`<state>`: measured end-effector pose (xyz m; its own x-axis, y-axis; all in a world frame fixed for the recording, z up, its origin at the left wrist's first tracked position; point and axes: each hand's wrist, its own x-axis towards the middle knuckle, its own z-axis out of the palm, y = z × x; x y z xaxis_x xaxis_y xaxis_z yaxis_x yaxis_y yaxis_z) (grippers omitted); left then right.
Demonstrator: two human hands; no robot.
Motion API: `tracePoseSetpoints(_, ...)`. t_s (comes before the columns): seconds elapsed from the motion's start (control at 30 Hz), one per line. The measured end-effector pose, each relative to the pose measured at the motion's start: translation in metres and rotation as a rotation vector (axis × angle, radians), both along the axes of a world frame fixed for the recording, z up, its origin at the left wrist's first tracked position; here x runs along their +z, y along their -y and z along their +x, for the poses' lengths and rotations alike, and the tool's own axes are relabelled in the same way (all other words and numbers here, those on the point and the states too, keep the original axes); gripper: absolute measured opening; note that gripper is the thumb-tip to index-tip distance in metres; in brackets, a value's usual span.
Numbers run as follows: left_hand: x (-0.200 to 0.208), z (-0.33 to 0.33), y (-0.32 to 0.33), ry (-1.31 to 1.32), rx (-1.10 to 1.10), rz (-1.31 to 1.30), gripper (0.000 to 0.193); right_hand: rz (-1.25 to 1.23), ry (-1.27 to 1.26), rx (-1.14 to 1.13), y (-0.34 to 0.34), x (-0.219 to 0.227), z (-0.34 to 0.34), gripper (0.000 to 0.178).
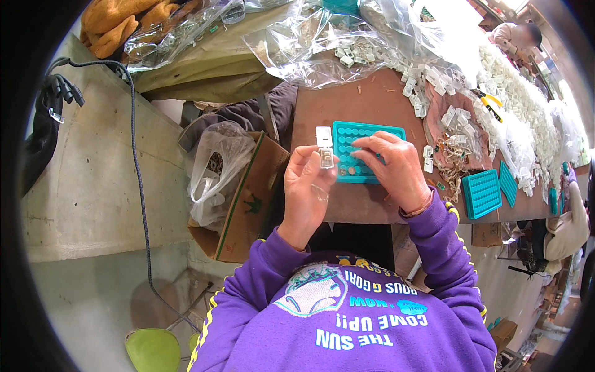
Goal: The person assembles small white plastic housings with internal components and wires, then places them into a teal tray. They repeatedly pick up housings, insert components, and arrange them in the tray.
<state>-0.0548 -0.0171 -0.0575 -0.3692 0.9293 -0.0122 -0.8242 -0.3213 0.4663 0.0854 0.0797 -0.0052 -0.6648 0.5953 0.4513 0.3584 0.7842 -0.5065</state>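
My left hand pinches a small plastic box upright near its fingertips. The box is clear below, with a white flap standing up from it. Just to its right lies a teal tray with rows of round wells. A few small round pieces sit in the wells nearest me. Over the tray hovers my right hand, its fingers bent and drawn together toward the wells. Whatever is between those fingertips is too small or hidden to make out.
Loose clear boxes and plastic bags crowd the far and right table. A second teal tray lies right, beyond tangled strips. Yellow-handled pliers rest farther off. A carton stands left; another person sits far right.
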Motion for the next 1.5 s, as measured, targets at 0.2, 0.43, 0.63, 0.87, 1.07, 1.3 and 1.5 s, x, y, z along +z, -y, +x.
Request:
tracePoseSetpoints(0.2, 0.001, 0.0, 0.001, -0.034, -0.006, 0.005, 0.015, 0.075, 0.032, 0.006, 0.001, -0.002, -0.001, 0.01)
tracePoseSetpoints(0.43, 0.001, 0.003, 0.003, -0.135, 0.026, 0.032, 0.013, -0.004, -0.131, -0.007, 0.012, 0.013, -0.007, 0.01)
tracePoseSetpoints(0.63, 0.001, 0.003, 0.002, -0.188, 0.027, 0.024, 0.011, 0.06, -0.201, 0.038, 0.023, 0.025, -0.021, 0.009)
tracePoseSetpoints(0.87, 0.0, 0.002, 0.003, -0.145, 0.007, 0.035, 0.011, -0.16, -0.09, 0.171, 0.012, 0.032, -0.019, 0.006)
tracePoseSetpoints(1.07, -0.003, 0.001, 0.003, -0.032, -0.004, 0.052, 0.009, 0.103, -0.002, 0.122, 0.016, 0.025, -0.021, 0.015)
tracePoseSetpoints(1.3, -0.008, -0.001, 0.001, 0.017, -0.002, 0.085, 0.009, 0.301, -0.171, 0.132, 0.027, 0.001, -0.025, 0.029)
tracePoseSetpoints(1.5, 0.008, 0.0, 0.009, -0.023, -0.115, 0.14, 0.011, -0.197, -0.412, -0.004, 0.039, 0.019, -0.021, 0.031)
